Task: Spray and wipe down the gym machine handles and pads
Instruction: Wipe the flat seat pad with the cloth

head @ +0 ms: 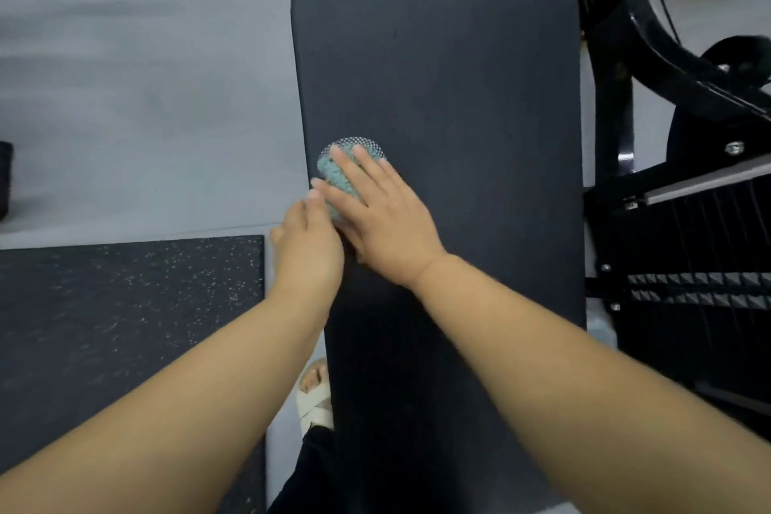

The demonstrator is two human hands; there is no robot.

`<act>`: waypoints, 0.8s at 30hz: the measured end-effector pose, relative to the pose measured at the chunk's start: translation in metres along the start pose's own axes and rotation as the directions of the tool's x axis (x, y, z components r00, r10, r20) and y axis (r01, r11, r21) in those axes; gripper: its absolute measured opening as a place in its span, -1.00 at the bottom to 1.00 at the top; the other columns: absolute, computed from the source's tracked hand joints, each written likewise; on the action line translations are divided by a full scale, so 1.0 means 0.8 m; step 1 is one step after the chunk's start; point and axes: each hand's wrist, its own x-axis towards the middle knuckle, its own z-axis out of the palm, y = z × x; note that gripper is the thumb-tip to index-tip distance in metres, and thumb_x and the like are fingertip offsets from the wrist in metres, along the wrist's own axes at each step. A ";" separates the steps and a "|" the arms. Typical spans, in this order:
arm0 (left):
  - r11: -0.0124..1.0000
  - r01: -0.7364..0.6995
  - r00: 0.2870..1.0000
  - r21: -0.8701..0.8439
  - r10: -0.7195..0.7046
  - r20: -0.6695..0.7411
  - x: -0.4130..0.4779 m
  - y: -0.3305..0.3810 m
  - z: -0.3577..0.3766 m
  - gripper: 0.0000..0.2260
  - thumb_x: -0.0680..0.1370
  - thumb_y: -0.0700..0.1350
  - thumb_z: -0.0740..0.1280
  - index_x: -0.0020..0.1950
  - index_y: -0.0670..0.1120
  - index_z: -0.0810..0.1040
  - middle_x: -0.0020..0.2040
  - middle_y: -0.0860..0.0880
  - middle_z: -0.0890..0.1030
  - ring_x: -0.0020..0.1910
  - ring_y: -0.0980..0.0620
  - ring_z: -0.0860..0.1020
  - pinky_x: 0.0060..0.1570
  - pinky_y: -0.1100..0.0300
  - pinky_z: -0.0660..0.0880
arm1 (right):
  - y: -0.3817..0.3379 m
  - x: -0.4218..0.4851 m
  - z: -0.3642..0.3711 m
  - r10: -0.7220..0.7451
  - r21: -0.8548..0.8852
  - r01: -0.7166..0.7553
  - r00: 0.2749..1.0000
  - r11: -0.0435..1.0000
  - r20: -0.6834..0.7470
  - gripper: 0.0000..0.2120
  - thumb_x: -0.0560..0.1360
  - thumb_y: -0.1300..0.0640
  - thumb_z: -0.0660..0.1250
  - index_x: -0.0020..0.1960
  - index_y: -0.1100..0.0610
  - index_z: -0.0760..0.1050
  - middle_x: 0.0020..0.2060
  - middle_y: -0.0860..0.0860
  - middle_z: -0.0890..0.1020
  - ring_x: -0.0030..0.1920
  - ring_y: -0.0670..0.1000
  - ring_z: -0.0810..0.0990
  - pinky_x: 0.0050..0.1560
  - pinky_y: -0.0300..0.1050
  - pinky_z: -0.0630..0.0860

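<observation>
Black pad (438, 75) above grey floor (146, 96): right hand (388, 221) presses straight fingers onto a teal cloth (329, 170); left hand (306, 250) lies beside it, fingers extended.

Grey floor (137, 75); speckled black rubber mat (125, 305) lower left.

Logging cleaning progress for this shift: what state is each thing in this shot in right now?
teal cloth: bunched, lying on the pad near its left edge, partly covered by the right hand.
right hand: flat, fingers straight, pressing the cloth down.
left hand: fingers extended, touching the cloth's left side at the pad's edge.
bench pad: bare apart from the cloth and hands; wet or dry cannot be told.
</observation>
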 end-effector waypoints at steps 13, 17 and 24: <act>1.000 -0.012 0.993 -0.012 0.013 0.121 0.030 0.046 -0.004 -0.56 0.63 0.12 -0.07 0.49 0.05 0.18 0.51 0.07 0.13 0.44 0.05 0.19 0.33 0.13 0.12 | 0.030 0.085 -0.011 0.666 0.010 -0.687 0.700 0.726 -0.258 -0.51 0.55 0.00 0.04 0.45 0.10 0.29 0.47 0.23 0.21 0.46 0.27 0.17 0.43 0.14 0.02; 0.989 -0.031 0.992 -0.143 0.047 0.113 0.037 0.060 -0.009 -0.58 0.64 0.10 -0.06 0.48 0.07 0.24 0.48 0.04 0.26 0.42 0.14 0.22 0.40 0.14 0.16 | -0.008 0.100 0.002 0.119 0.002 -0.119 0.990 0.993 -0.070 -0.55 0.44 0.10 0.35 0.32 0.10 0.48 0.39 0.20 0.37 0.40 0.27 0.31 0.39 0.15 0.18; 0.998 -0.060 0.982 -0.015 0.062 0.177 0.049 0.103 -0.012 -0.54 0.62 0.16 -0.06 0.52 0.11 0.10 0.53 0.15 0.02 0.48 0.06 0.13 0.38 0.04 0.11 | 0.169 0.063 -0.083 0.555 -0.045 -0.561 0.826 0.827 -0.098 -0.56 0.58 0.08 0.17 0.45 0.07 0.27 0.50 0.14 0.16 0.49 0.19 0.10 0.46 0.09 0.09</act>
